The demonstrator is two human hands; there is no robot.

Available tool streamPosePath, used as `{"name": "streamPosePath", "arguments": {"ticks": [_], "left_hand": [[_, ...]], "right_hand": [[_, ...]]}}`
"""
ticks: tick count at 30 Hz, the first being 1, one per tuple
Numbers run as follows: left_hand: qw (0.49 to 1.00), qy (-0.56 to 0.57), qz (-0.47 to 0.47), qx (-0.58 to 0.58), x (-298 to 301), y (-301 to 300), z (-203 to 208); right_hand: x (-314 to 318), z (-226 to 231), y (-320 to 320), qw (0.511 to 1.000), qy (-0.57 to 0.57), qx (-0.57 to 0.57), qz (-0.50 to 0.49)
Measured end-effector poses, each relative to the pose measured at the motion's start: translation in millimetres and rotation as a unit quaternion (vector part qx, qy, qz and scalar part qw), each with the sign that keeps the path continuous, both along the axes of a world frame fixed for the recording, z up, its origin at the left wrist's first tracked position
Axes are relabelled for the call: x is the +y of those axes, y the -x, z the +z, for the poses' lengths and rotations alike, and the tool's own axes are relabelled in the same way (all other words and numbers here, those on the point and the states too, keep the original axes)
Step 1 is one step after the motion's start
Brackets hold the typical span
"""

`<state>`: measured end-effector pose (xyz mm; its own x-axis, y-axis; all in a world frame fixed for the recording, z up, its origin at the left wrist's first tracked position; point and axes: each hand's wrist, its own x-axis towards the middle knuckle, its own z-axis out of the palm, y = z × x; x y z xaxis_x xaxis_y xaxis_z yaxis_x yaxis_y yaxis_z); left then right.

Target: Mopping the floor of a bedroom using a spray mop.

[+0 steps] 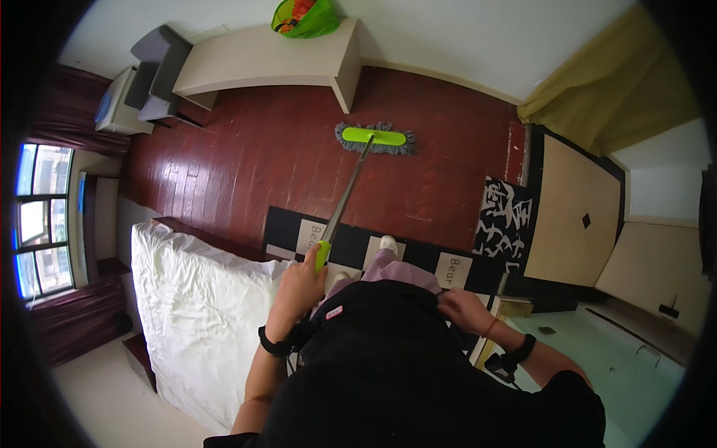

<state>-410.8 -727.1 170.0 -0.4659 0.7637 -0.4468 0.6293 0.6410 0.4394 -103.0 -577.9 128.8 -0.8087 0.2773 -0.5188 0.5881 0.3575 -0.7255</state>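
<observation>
My left hand (299, 287) is closed around the green grip at the near end of a flat mop's metal pole (345, 201). The pole slants forward and right to the mop head (375, 139), a bright green plate over a grey fringed pad. That pad lies flat on the dark red plank floor (299, 157), in front of the desk. Beside my right hip, my right hand (464, 310) rests against the pink trousers (407, 272) with fingers loosely bent, and nothing shows in it. Its fingertips are partly hidden.
A pale desk (261, 63) with a green bag (314, 21) on it stands along the far wall, a grey chair (158, 75) at its left. To my left is a white-covered bed (202, 299). Black-and-white mats (426, 257) lie underfoot; an olive curtain (620, 82) hangs at far right.
</observation>
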Motion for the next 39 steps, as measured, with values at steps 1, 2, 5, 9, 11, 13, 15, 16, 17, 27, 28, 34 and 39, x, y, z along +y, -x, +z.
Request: {"name": "streamPosePath", "arguments": {"ticks": [1, 2, 5, 9, 11, 13, 15, 16, 17, 27, 28, 34, 39], "left_hand": [[1.000, -0.005, -0.004, 0.000, -1, 0, -3], [1.000, -0.010, -0.021, 0.007, -1, -1, -5], [0.999, -0.021, -0.028, -0.004, 2, -5, -3], [0.998, -0.019, -0.025, -0.062, 5, -7, 2], [0.996, -0.033, -0.015, -0.083, 5, -9, 5], [0.993, -0.044, -0.002, -0.106, 6, -12, 11], [0.986, -0.064, -0.046, -0.150, 8, -13, 20], [0.986, -0.065, -0.047, -0.149, 9, -14, 25], [0.975, -0.096, -0.080, -0.181, 11, -15, 29], [0.953, -0.036, -0.263, -0.147, 17, -29, 22], [0.949, -0.052, -0.278, -0.136, 19, -30, 19], [0.946, -0.119, -0.269, -0.133, 12, -32, 17], [0.947, -0.032, -0.274, -0.167, 18, -35, 22]], "right_hand": [[-1, -1, 0, 1.000, -0.005, 0.000, -0.004], [-5, -2, 4, 0.997, 0.009, 0.060, -0.056], [-16, -17, 10, 0.988, 0.013, 0.115, -0.102], [-26, -24, -3, 0.974, 0.052, 0.130, -0.176], [-28, -20, -8, 0.970, 0.089, 0.134, -0.184], [-31, -8, -7, 0.960, -0.253, 0.115, -0.032], [-28, -7, -3, 0.953, -0.289, 0.091, -0.015], [-28, -18, -2, 0.953, -0.297, 0.068, 0.000], [-27, -29, -1, 0.952, -0.304, 0.045, 0.014], [-21, -69, 9, 0.935, -0.215, -0.180, 0.217], [-22, -82, 4, 0.952, -0.193, -0.170, 0.168], [-43, -52, 13, 0.974, -0.036, 0.037, -0.221], [-50, -66, 5, 0.961, -0.089, -0.032, -0.260]]}}
